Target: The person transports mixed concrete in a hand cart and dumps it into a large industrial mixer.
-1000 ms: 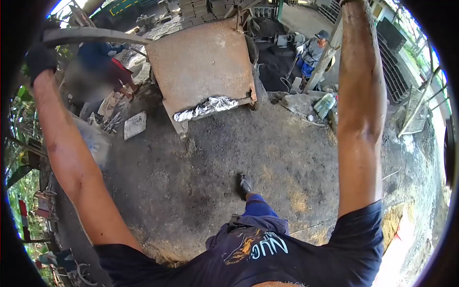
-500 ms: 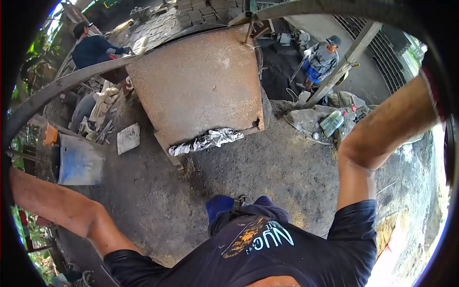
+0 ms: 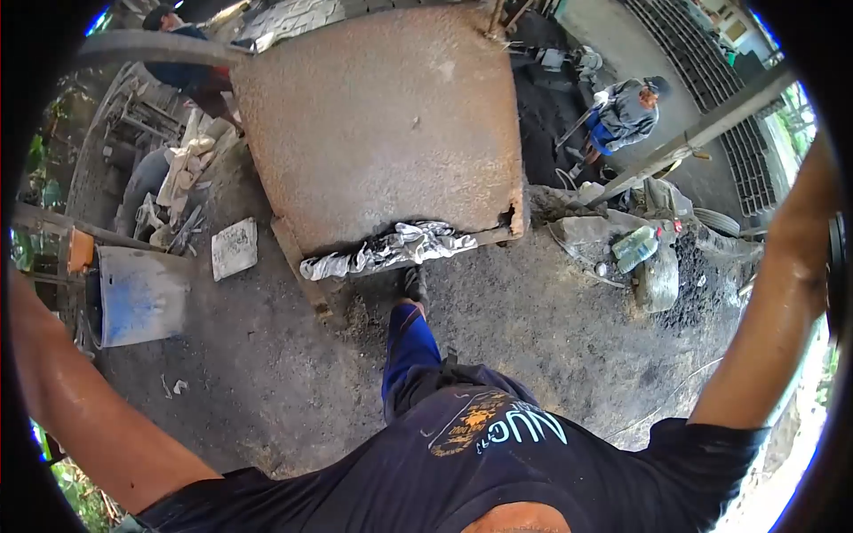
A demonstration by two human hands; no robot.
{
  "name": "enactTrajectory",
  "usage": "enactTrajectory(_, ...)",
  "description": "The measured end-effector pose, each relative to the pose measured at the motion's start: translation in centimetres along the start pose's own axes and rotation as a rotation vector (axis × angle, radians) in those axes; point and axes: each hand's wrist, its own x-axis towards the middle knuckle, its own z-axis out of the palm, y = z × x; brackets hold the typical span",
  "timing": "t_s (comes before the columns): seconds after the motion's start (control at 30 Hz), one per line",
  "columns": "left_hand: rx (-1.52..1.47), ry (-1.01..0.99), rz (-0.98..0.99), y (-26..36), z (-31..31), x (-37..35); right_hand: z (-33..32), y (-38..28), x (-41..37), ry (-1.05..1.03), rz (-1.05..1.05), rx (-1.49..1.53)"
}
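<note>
Both my arms are raised and spread wide, and neither hand shows. My left forearm (image 3: 80,409) runs out past the left edge, and my right forearm (image 3: 773,293) leaves at the upper right. What the hands hold, if anything, is out of sight. In front of me stands a large rusty metal sheet (image 3: 373,133) like a tabletop or cover. Crumpled silvery-grey material (image 3: 395,249) lies along its near edge. One of my legs (image 3: 410,342) is stretched forward, its foot close to that edge.
One person (image 3: 622,111) stands at the right with a long tool; another (image 3: 182,67) is at upper left, partly behind a beam. A blue-stained container (image 3: 142,298), a pale slab (image 3: 235,249), a plastic bottle (image 3: 635,249) and a slanting post (image 3: 702,133) surround the dark ground.
The rusty sheet appears nearer and larger, and my leg has stepped forward. My arms have straightened outward. The curved beam overhead has mostly passed out of view.
</note>
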Motion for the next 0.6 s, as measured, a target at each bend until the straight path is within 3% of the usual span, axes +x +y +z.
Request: enactTrajectory(0.6, 0.008, -0.056, 0.056, -3.7, 14.0, 10.2, 5.4, 1.7, 6.9, 0.01, 0.087, -0.109)
